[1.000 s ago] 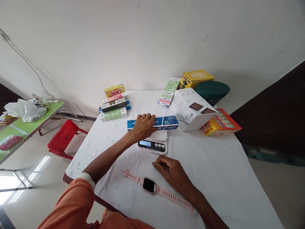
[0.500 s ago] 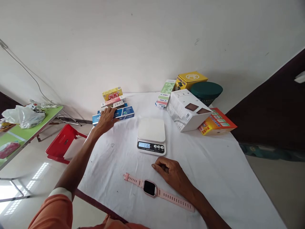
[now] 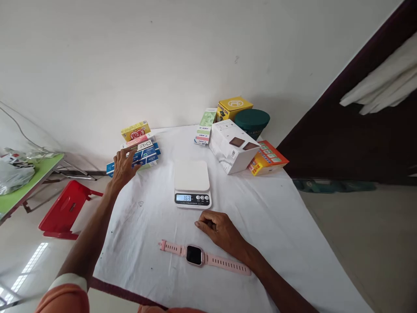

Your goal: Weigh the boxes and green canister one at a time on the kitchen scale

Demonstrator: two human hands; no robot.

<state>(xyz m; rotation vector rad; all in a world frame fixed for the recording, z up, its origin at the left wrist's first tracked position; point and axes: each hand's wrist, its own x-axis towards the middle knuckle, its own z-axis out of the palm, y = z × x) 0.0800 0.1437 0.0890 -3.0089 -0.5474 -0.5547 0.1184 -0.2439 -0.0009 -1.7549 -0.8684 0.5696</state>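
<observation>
While, in the head view, the white digital scale (image 3: 192,176) has gone from 116 to what looks like 363, the blue carton (image 3: 150,152) lies off it, now among the stacked boxes (image 3: 146,144), so that figure probably isn't its weight. The left hand (image 3: 124,167) spreads over the carton; whether it pinches, I cannot tell. The right hand (image 3: 215,228), fingers folded, rests near the pink smartwatch (image 3: 194,255).

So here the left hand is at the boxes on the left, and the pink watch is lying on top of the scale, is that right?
Not quite: the head view shows the pink watch lying on the white cloth, on the near side of the scale. The left hand is indeed at the boxes on the left.
</observation>
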